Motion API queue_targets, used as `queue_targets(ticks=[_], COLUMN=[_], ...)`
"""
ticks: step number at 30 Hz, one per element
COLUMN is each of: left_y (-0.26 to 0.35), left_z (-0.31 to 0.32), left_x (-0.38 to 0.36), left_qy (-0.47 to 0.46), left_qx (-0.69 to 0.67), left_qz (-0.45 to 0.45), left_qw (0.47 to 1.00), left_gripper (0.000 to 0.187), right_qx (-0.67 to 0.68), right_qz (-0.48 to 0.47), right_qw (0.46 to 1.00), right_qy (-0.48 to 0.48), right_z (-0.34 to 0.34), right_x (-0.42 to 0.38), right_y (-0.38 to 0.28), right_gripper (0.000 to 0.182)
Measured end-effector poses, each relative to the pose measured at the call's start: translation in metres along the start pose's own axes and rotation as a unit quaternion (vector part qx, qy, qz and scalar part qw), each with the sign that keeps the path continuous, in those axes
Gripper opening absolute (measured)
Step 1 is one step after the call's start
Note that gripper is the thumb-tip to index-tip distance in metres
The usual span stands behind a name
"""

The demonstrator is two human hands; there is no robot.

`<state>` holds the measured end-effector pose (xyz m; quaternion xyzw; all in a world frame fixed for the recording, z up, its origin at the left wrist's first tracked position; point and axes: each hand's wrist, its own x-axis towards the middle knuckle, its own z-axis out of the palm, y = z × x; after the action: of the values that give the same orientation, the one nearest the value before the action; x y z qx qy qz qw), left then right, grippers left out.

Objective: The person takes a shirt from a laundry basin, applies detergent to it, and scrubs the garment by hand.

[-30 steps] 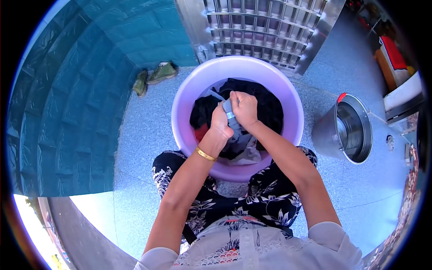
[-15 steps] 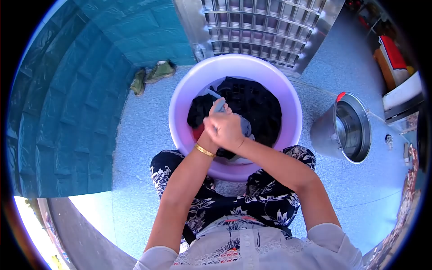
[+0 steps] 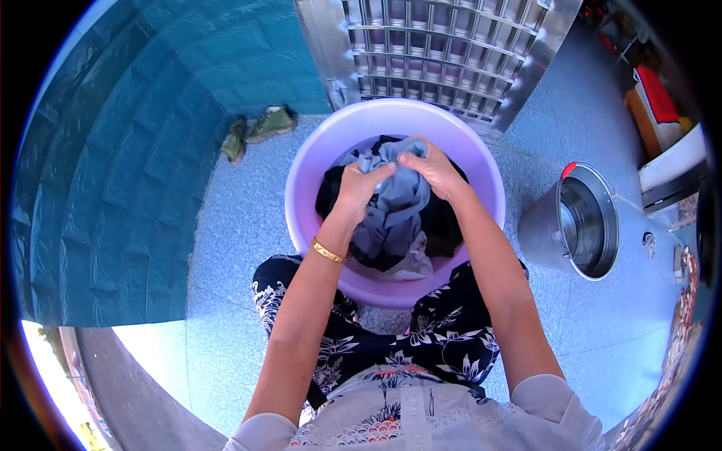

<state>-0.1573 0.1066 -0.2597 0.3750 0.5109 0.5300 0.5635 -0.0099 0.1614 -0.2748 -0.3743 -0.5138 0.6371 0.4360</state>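
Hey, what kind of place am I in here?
Probably a porch or entryway of a home: a barred metal door, green shoes by the wall, and a purple basin of clothes.

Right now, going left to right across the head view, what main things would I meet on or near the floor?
Green shoes → purple tub → metal bucket → red cloth at the far right.

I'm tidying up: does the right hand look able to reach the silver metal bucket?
Probably, with a lean: only speckled floor separates the bucket from the purple plastic tub, though the right hand holds grey-blue cloth.
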Motion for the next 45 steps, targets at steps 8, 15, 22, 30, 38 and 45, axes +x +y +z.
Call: queue_targets(ticks=[8,15,22,30,38,45], left_y=[-0.004,-0.035,-0.067,-0.093,-0.052,-0.096], left_z=[-0.033,-0.018,0.000,-0.019,0.015,-0.027], left_x=[0.021,0.022,0.014,0.017,-0.003,0.022], left_qy=[0.100,0.064,-0.017,-0.126,-0.003,-0.172], left_qx=[-0.336,-0.362,-0.424,-0.421,-0.352,-0.460], left_qz=[0.024,-0.054,-0.073,0.057,-0.158,-0.080], left_qw=[0.936,0.928,0.903,0.897,0.922,0.868], left_gripper=[0.025,0.027,0.024,0.023,0.018,0.016], right_qx=[-0.032,0.038,-0.389,-0.338,-0.402,-0.376], right_qz=[0.110,-0.119,-0.335,-0.363,-0.203,-0.372], right_qw=[0.987,0.992,0.855,0.863,0.869,0.844], right_qy=[-0.116,-0.025,0.074,0.099,0.203,0.092], right_z=[-0.031,0.033,0.065,0.103,0.038,0.088], right_x=[0.016,-0.009,-0.026,-0.060,-0.002,-0.057], right_y=[0.026,0.001,0.020,-0.003,0.035,0.026], right_gripper=[0.046,0.026,0.031,0.025,0.024,0.014])
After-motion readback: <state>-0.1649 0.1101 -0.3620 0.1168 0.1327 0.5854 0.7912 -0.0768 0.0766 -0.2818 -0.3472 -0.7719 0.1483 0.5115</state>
